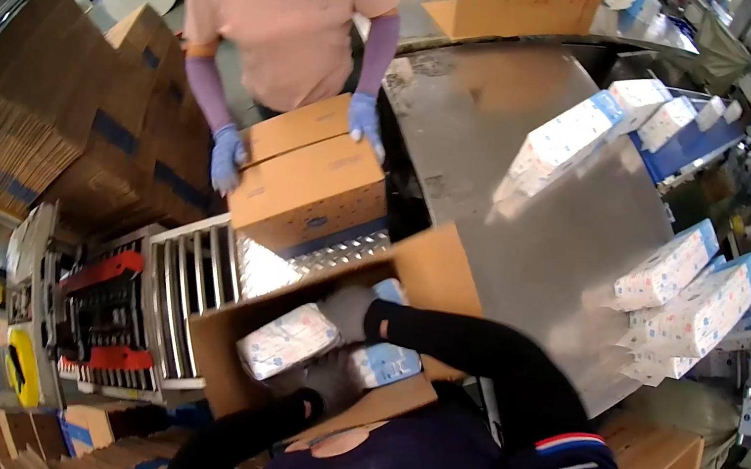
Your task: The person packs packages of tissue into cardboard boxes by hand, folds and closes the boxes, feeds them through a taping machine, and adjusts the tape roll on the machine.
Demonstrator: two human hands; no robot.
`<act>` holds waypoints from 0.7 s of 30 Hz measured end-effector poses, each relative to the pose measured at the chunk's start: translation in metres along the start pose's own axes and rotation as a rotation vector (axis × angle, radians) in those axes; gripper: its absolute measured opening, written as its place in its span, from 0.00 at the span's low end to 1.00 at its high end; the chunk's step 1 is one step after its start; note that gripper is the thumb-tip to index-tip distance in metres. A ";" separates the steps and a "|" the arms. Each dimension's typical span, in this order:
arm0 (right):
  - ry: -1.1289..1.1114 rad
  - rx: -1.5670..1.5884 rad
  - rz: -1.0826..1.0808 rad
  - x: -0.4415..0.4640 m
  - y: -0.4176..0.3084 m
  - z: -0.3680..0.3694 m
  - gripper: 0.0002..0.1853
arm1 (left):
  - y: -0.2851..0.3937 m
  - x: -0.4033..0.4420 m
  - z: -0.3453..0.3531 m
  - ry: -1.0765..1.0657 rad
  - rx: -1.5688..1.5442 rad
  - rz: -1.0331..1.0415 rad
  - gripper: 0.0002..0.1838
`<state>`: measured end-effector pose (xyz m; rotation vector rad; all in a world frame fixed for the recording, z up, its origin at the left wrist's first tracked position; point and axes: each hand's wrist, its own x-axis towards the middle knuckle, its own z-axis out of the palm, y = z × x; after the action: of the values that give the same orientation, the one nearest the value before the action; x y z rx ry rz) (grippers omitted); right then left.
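Both gloved hands work inside an open carton (pixel 439 271), located at the near left corner of the metal tabletop (pixel 510 98). The white printed pack (pixel 281 343) lies in the carton, toward its left wall, tilted relative to the carton edges. The right hand (pixel 348 312) is at the upper right corner of this pack; the left hand (pixel 335 380) is at its lower right corner. The fingers are partly hidden: whether either grip is closed on the pack cannot be told. A blue-and-white pack (pixel 392 366) lies toward the right wall, partly covered by the right wrist.

Beyond the open carton, a closed carton (pixel 307 192) rests on the roller conveyor (pixel 194 268). A co-worker (pixel 284 12) places one blue-gloved hand (pixel 227 158) at its left side and the other at its right.

On the tabletop, an upright pack row (pixel 563 142) stands near the far right corner, and a pack cluster (pixel 695 301) stands along the right edge. Flattened cardboard (pixel 29 93) is stacked left of the conveyor.
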<state>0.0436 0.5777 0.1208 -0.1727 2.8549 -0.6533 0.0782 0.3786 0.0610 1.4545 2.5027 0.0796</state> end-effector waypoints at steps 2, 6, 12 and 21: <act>-0.075 -0.353 0.028 0.047 0.068 0.150 0.17 | -0.036 -0.010 0.073 -0.095 0.022 0.056 0.30; -0.338 -0.209 -0.217 0.024 0.096 0.120 0.15 | -0.129 -0.004 0.179 -0.012 -0.028 0.399 0.32; 0.414 0.111 -0.203 -0.186 0.158 -0.222 0.21 | 0.022 0.122 -0.213 -0.573 -0.613 0.408 0.15; 0.492 -0.300 0.242 -0.142 0.352 -0.209 0.30 | 0.160 0.433 -0.198 0.186 0.072 0.516 0.68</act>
<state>0.1102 1.0027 0.1741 0.3317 3.3527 -0.2373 -0.0378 0.8466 0.2002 2.1784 2.2116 0.2266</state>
